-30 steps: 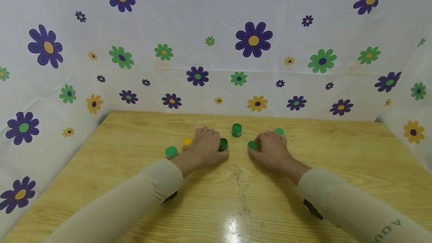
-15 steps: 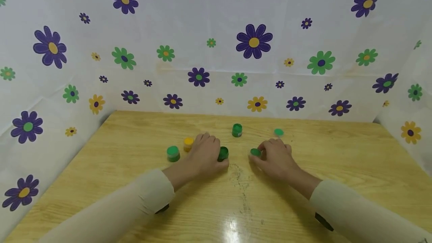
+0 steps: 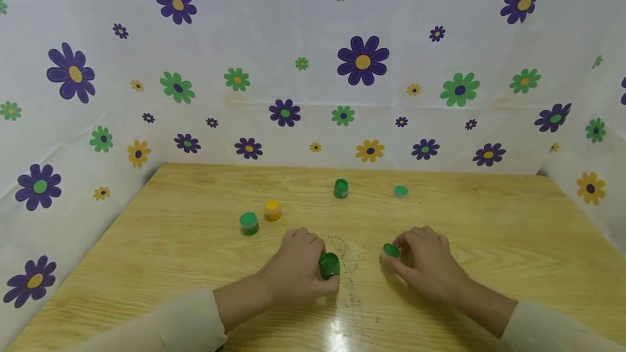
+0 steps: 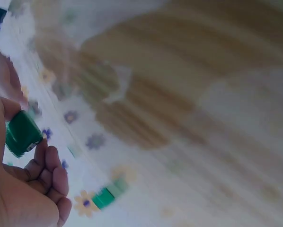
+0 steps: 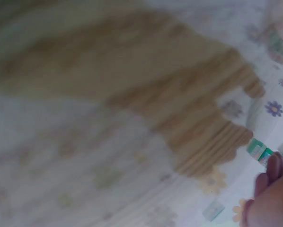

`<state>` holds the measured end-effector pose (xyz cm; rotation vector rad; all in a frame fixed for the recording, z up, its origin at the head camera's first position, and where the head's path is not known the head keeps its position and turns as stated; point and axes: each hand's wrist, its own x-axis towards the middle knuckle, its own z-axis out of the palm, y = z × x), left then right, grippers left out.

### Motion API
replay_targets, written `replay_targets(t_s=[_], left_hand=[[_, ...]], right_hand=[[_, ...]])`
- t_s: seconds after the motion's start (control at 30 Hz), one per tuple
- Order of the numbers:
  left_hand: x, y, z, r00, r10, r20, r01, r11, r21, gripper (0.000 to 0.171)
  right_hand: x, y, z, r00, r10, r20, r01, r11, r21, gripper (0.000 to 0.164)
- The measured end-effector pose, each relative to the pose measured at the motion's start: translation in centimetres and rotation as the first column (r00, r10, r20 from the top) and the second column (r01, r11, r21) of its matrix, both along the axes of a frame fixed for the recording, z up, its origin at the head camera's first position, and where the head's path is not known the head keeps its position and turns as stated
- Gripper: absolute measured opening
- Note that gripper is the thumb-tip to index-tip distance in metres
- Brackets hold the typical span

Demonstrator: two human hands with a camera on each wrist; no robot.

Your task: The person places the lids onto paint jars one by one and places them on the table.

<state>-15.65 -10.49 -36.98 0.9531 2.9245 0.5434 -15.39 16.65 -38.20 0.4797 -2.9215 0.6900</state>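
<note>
Evidently, the step in hand is the handling of a parted jar and lid, one piece to each hand. The left hand [image 3: 297, 268] grasps a small, round, dark green paint jar [image 3: 330, 266], mouth upward, over the near part of the pale wood-grained table [image 3: 146, 243]; the left wrist view shows thumb and finger pinching its sides. The right hand [image 3: 430, 265] pinches a small round green lid [image 3: 390, 251] with a pale rim between thumb and fingertips, near the jar but apart from it; whether its hollow side faces up is hard to tell. Farther back stand a second uncapped green jar [image 3: 340, 189] and, well to its right, a flat pale green lid [image 3: 401, 192] on the wood. To the left, a capped green jar with a lighter green top [image 3: 249, 224] and a capped yellow jar with a translucent collar [image 3: 272, 210] stand near each other, untouched. Two of the four jars are uncapped, so uncapping seems the likelier reading, though recapping cannot be ruled out. If so, the next move probably calls for setting the held jar down upright and laying its lid aside before loosening either grip; tilting the jar could spill any paint inside.
</note>
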Motion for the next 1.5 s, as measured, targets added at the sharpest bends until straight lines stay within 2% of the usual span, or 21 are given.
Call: replay_targets(t_s=[0.13,0.27,0.5,0.67,0.73,0.8,0.87,0.93,1.0,1.07,1.2,1.3,1.43,1.5], left_hand=[[0.2,1.6,0.1,0.991,-0.069,-0.111,0.062,0.996,-0.061,0.031],[-0.2,2.3,-0.3,0.975,-0.095,-0.201,0.069,0.988,-0.135,0.037],[-0.5,2.2,-0.7,0.973,-0.075,-0.219,0.047,0.99,-0.131,0.036],[-0.2,2.4,-1.0,0.973,-0.098,-0.21,0.07,0.988,-0.137,0.036],[-0.2,2.6,-1.2,0.97,-0.108,-0.218,0.077,0.986,-0.147,0.035],[-0.2,2.8,-1.4,0.967,-0.111,-0.228,0.077,0.985,-0.153,0.035],[-0.3,3.0,-1.5,0.963,-0.113,-0.244,0.075,0.984,-0.161,0.035],[-0.3,3.1,-1.6,0.957,-0.119,-0.263,0.073,0.981,-0.177,0.037],[-0.3,3.1,-1.7,0.951,-0.125,-0.284,0.07,0.978,-0.196,0.041],[-0.4,3.1,-1.8,0.945,-0.131,-0.298,0.068,0.974,-0.215,0.044],[-0.7,3.2,-1.7,0.935,-0.147,-0.323,0.072,0.97,-0.233,0.05],[-1.0,3.3,-1.5,0.936,-0.15,-0.319,0.074,0.968,-0.241,0.051],[-1.1,3.3,-1.3,0.942,-0.134,-0.306,0.06,0.969,-0.242,0.048],[-1.1,3.2,-1.2,0.939,-0.131,-0.319,0.055,0.97,-0.236,0.044]], right_hand=[[-0.2,-0.5,-0.1,0.995,0.055,-0.088,-0.053,0.998,0.015,0.027],[-0.3,-1.1,-0.2,0.989,0.097,-0.11,-0.094,0.995,0.028,0.025],[-0.5,-1.2,-0.1,0.978,0.1,-0.182,-0.101,0.995,-0.001,0.022],[-0.1,-1.5,-0.5,0.966,0.145,-0.213,-0.154,0.988,-0.028,0.023],[0.0,-1.8,-0.7,0.952,0.18,-0.248,-0.195,0.98,-0.039,0.023],[0.2,-2.1,-0.8,0.923,0.223,-0.313,-0.244,0.969,-0.029,0.023],[0.2,-2.4,-1.0,0.878,0.273,-0.393,-0.297,0.955,0.0,0.022],[0.3,-2.7,-1.2,0.823,0.324,-0.467,-0.338,0.939,0.057,0.021],[0.3,-3.0,-1.5,0.776,0.368,-0.513,-0.364,0.924,0.114,0.023],[0.3,-3.3,-1.6,0.752,0.397,-0.526,-0.377,0.914,0.151,0.026],[0.1,-3.5,-1.5,0.73,0.413,-0.545,-0.374,0.908,0.186,0.03],[-0.1,-3.5,-1.3,0.718,0.412,-0.561,-0.362,0.91,0.205,0.029],[-0.2,-3.6,-1.0,0.733,0.399,-0.551,-0.345,0.916,0.205,0.028],[-0.2,-3.7,-0.9,0.742,0.39,-0.546,-0.34,0.92,0.195,0.029]])
